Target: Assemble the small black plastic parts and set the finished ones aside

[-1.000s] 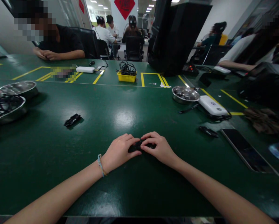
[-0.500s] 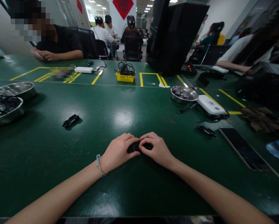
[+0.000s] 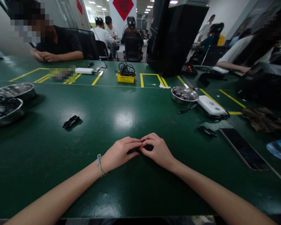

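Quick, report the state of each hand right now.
Left hand: closed on the small black part, fingers curled over it.
Right hand: closed on the same part, fingertips pinching it.

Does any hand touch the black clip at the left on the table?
No, the black clip lies alone, apart from the left hand and right hand, which hold a small piece.

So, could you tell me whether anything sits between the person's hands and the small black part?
Nothing visible does. The left hand and right hand both grip the small black part, their fingers meeting over it on the green table. The nearest other thing, a black piece, lies well apart to the left.
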A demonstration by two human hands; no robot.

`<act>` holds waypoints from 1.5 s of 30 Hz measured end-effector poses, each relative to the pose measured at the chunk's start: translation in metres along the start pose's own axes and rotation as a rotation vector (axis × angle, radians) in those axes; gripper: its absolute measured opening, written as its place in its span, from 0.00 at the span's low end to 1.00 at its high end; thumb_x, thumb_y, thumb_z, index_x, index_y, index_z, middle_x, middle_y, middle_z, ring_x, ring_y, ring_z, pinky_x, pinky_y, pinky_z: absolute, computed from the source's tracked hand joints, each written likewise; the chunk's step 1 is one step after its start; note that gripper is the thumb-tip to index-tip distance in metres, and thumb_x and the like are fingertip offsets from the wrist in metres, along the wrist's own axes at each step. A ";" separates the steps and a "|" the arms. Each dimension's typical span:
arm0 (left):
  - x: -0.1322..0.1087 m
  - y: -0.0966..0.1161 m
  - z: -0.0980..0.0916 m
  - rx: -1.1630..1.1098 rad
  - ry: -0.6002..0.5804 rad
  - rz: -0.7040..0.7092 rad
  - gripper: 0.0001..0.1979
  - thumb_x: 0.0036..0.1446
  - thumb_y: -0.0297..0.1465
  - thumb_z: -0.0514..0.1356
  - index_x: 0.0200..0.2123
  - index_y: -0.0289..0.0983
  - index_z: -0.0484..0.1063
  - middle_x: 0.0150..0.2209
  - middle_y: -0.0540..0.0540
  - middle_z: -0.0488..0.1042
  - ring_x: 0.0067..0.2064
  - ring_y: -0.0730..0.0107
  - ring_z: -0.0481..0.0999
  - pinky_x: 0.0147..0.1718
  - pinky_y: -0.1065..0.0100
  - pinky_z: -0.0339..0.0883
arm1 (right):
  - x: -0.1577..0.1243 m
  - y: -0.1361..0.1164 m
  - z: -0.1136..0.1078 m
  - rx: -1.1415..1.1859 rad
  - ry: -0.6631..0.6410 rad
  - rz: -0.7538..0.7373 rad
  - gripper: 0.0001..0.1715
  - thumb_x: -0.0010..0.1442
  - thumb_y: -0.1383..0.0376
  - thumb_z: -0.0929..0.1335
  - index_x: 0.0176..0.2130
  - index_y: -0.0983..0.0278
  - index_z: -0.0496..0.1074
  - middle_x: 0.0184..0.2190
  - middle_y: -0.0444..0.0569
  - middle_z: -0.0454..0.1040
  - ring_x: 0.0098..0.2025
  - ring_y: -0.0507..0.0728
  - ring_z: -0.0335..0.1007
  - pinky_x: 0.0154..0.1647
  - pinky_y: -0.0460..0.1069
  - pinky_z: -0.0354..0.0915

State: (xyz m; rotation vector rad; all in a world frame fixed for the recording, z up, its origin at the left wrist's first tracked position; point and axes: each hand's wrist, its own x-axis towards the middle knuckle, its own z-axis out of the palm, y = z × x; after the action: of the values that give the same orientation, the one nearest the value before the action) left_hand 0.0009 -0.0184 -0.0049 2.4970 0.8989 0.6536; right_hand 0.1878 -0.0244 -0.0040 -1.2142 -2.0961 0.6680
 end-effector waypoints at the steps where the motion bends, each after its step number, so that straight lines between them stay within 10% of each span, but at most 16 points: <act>1: 0.000 0.000 0.000 0.004 0.003 0.015 0.17 0.54 0.27 0.57 0.48 0.39 0.66 0.46 0.45 0.70 0.44 0.69 0.70 0.43 0.67 0.66 | 0.000 0.000 0.001 0.002 0.002 -0.001 0.05 0.48 0.71 0.68 0.26 0.62 0.73 0.32 0.46 0.73 0.39 0.54 0.65 0.41 0.50 0.62; 16: -0.002 -0.004 0.001 0.119 -0.005 0.112 0.13 0.55 0.29 0.56 0.45 0.35 0.68 0.46 0.42 0.70 0.42 0.67 0.70 0.41 0.66 0.67 | 0.010 0.033 -0.057 -0.030 -0.046 0.180 0.11 0.53 0.60 0.65 0.32 0.64 0.73 0.24 0.44 0.72 0.24 0.50 0.64 0.24 0.45 0.59; 25: -0.001 -0.003 -0.001 0.138 -0.016 0.121 0.14 0.55 0.29 0.56 0.46 0.35 0.67 0.46 0.42 0.70 0.42 0.68 0.70 0.41 0.66 0.67 | 0.013 0.035 -0.045 -0.285 -0.159 0.072 0.08 0.52 0.64 0.66 0.31 0.62 0.76 0.25 0.45 0.71 0.26 0.50 0.65 0.28 0.46 0.58; 34: -0.001 -0.004 0.001 0.135 -0.018 0.126 0.13 0.56 0.28 0.56 0.46 0.34 0.67 0.46 0.42 0.69 0.43 0.68 0.70 0.41 0.66 0.67 | 0.005 0.021 -0.056 -0.077 -0.509 0.148 0.03 0.45 0.71 0.66 0.26 0.65 0.69 0.18 0.40 0.69 0.20 0.47 0.63 0.23 0.43 0.58; 45: -0.001 -0.002 0.001 0.143 -0.023 0.116 0.12 0.56 0.29 0.55 0.45 0.35 0.67 0.45 0.43 0.69 0.43 0.68 0.69 0.42 0.66 0.66 | -0.001 0.005 -0.020 0.086 -0.037 0.022 0.03 0.49 0.67 0.66 0.26 0.64 0.70 0.25 0.44 0.67 0.28 0.50 0.62 0.27 0.46 0.59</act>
State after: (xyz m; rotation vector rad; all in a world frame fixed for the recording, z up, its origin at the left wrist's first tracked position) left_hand -0.0004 -0.0175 -0.0070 2.6947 0.8240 0.6160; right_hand 0.2056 -0.0206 0.0060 -1.1872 -2.0645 0.7874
